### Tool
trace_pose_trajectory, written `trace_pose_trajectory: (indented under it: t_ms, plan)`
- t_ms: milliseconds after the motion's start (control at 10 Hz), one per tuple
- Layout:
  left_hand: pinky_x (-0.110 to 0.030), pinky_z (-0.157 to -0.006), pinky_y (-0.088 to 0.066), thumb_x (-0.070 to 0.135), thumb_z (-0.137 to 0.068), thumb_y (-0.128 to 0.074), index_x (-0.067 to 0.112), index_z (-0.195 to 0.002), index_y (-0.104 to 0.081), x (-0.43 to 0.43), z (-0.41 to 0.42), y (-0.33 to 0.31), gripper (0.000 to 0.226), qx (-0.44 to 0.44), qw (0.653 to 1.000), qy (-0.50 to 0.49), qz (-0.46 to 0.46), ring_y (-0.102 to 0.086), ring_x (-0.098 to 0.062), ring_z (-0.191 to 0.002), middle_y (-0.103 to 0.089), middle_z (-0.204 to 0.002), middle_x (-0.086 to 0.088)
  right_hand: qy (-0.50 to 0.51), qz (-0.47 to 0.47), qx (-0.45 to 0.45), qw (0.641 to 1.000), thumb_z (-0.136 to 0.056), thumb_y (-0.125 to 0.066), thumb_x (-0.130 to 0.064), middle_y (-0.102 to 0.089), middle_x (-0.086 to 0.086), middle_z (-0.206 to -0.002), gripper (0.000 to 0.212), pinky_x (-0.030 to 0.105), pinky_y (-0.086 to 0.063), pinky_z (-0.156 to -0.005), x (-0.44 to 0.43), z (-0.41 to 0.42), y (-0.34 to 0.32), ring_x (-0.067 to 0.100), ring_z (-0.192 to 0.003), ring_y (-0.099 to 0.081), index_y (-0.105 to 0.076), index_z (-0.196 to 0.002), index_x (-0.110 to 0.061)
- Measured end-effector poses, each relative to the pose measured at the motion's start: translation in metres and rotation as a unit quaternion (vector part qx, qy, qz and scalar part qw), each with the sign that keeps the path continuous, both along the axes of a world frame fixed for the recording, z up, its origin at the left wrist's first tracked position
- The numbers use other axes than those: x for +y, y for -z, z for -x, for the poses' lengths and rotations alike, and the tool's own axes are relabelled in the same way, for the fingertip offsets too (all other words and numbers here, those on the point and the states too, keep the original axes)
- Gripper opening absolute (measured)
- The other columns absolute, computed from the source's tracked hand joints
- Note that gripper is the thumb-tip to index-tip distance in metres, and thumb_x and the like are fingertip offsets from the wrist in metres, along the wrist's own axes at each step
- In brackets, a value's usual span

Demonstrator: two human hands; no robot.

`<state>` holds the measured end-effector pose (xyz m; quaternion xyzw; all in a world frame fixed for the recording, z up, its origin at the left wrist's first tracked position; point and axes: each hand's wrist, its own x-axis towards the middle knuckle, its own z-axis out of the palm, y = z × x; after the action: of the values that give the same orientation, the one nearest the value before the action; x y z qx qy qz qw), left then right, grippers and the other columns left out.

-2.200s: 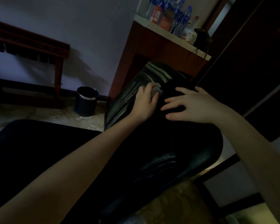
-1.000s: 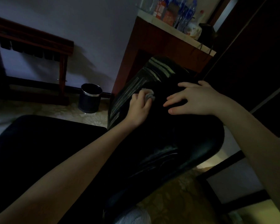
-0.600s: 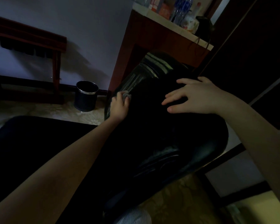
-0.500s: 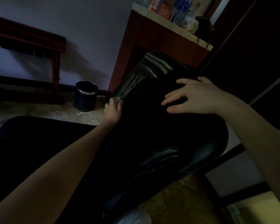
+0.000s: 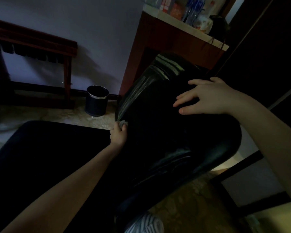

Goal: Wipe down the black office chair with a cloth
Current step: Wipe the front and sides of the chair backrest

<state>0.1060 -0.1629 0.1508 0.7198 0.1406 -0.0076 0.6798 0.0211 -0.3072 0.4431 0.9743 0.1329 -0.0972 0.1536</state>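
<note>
The black office chair (image 5: 166, 132) fills the middle of the dim view, its glossy ribbed backrest tilted toward me. My left hand (image 5: 118, 134) is closed around a small grey cloth (image 5: 123, 123) and presses it against the chair's left edge, low down. My right hand (image 5: 207, 96) lies flat on the upper right of the backrest with its fingers spread, holding nothing.
A dark round waste bin (image 5: 97, 100) stands on the pale floor by the wall. A wooden desk (image 5: 171, 39) with bottles on its top is behind the chair. A dark wooden rack (image 5: 32, 42) is at left. A black seat surface (image 5: 49, 157) lies beside the chair.
My left hand has slid the cloth down and to the left, from the backrest's upper middle to its lower left edge. My right hand has stayed on the chair.
</note>
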Motion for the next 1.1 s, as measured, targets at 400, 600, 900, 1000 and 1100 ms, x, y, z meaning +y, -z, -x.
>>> trace_pose_trajectory:
  t_ms: [400, 600, 900, 1000, 1100]
  plan:
    - [-0.013, -0.087, -0.024, 0.012, -0.096, -0.047, 0.007, -0.122, -0.051, -0.037, -0.004, -0.103, 0.026, -0.345, 0.933, 0.060, -0.083, -0.037, -0.010, -0.109, -0.049, -0.116, 0.005, 0.000, 0.005, -0.004, 1.000, -0.087, -0.050, -0.055, -0.040, -0.029, -0.140, 0.031, 0.050, 0.003, -0.113, -0.001, 0.000, 0.001, 0.008, -0.143, -0.006, -0.053, -0.118, -0.053]
    - [-0.027, -0.095, -0.031, 0.020, -0.098, -0.043, 0.011, -0.129, -0.044, -0.019, -0.028, -0.075, 0.032, -0.184, 0.980, 0.035, -0.064, -0.041, -0.030, -0.119, -0.044, -0.126, -0.021, -0.004, -0.008, -0.004, 1.000, -0.088, -0.051, -0.053, -0.041, -0.028, -0.139, 0.030, 0.049, 0.004, -0.113, -0.001, -0.001, 0.001, 0.007, -0.143, -0.007, -0.054, -0.118, -0.051]
    - [-0.040, -0.098, -0.037, 0.020, -0.097, -0.043, 0.002, -0.123, -0.044, -0.011, -0.007, -0.029, 0.032, -0.099, 0.994, -0.011, -0.051, -0.045, -0.038, -0.115, -0.046, -0.123, -0.027, -0.002, -0.022, -0.017, 1.000, -0.088, -0.052, -0.052, -0.041, -0.018, -0.143, 0.030, 0.048, 0.004, -0.113, -0.001, 0.001, 0.002, 0.006, -0.143, -0.008, -0.056, -0.118, -0.049]
    - [-0.041, -0.101, -0.036, 0.023, -0.097, -0.044, 0.005, -0.123, -0.045, -0.011, 0.008, -0.029, 0.031, -0.099, 0.994, -0.004, -0.042, -0.045, -0.037, -0.116, -0.045, -0.125, -0.025, -0.003, -0.018, -0.019, 1.000, -0.088, -0.051, -0.052, -0.041, -0.017, -0.144, 0.031, 0.049, 0.004, -0.113, 0.000, 0.003, 0.002, 0.007, -0.143, -0.008, -0.055, -0.119, -0.048]
    - [-0.044, -0.102, -0.037, 0.033, -0.094, -0.044, 0.013, -0.121, -0.047, -0.012, 0.027, -0.033, 0.033, -0.127, 0.991, 0.014, -0.037, -0.048, -0.033, -0.114, -0.049, -0.122, -0.019, -0.003, -0.014, -0.017, 1.000, -0.089, -0.050, -0.052, -0.040, -0.016, -0.145, 0.031, 0.049, 0.004, -0.113, 0.001, 0.005, 0.001, 0.007, -0.143, -0.007, -0.055, -0.119, -0.048]
